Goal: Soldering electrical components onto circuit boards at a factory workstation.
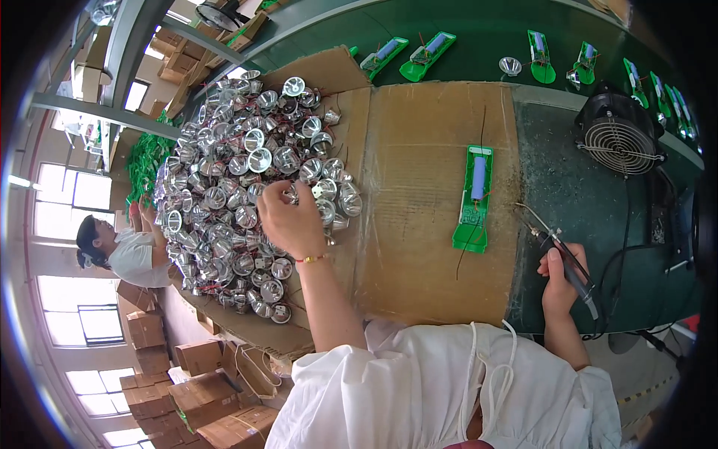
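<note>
My left hand (293, 223) reaches into a big heap of small silver lamp reflectors (217, 196), its fingers curled round one reflector (292, 194) that they partly hide. In my right hand (562, 278) is a soldering iron (570, 268) with a thin bent tube at its front; the tip points left. Between the hands, a green plastic housing (471, 233) lies open on the cardboard sheet (411, 224). A bluish cylindrical battery cell (479, 178) sits inside it, and thin wires stick out at both ends.
Several more green housings (430, 56) and a loose reflector (510, 66) line the shelf at the back. A fan with a round wire grille (621, 146) stands at the right on the green bench (553, 135). Far left, another person (134, 247) works near green parts (148, 161); cardboard boxes (206, 396) are stacked behind.
</note>
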### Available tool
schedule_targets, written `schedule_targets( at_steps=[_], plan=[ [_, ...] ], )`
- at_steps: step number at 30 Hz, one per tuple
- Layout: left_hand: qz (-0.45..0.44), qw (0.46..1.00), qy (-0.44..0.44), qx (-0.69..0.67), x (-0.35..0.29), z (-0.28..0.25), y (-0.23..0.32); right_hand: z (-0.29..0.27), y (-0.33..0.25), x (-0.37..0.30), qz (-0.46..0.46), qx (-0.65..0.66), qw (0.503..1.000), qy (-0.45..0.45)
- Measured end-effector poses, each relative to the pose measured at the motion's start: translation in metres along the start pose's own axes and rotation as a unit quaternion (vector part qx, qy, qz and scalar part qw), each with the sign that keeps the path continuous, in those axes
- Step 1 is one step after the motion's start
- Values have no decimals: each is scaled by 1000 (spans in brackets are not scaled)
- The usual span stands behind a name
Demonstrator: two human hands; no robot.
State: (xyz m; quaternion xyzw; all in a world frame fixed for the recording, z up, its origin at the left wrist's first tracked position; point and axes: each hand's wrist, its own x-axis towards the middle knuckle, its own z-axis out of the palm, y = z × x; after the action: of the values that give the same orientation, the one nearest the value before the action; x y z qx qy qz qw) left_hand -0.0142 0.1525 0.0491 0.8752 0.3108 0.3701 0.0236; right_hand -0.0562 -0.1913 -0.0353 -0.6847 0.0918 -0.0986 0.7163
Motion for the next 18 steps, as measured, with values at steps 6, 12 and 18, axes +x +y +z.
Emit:
schedule_targets(
  at_steps=[6, 12, 18],
  plan=[
    [-41, 991, -45, 118, -26, 10, -26, -2, -2, -5, -13, -7, 1000, -16],
    [29, 994, 21, -101, 3, 43, -31, -1, -8, -4, -22, -11, 999, -21],
    [182, 977, 22, -111, 9, 61, -3, -1, -13, -10, -25, 6, 1000, -16]
  ],
)
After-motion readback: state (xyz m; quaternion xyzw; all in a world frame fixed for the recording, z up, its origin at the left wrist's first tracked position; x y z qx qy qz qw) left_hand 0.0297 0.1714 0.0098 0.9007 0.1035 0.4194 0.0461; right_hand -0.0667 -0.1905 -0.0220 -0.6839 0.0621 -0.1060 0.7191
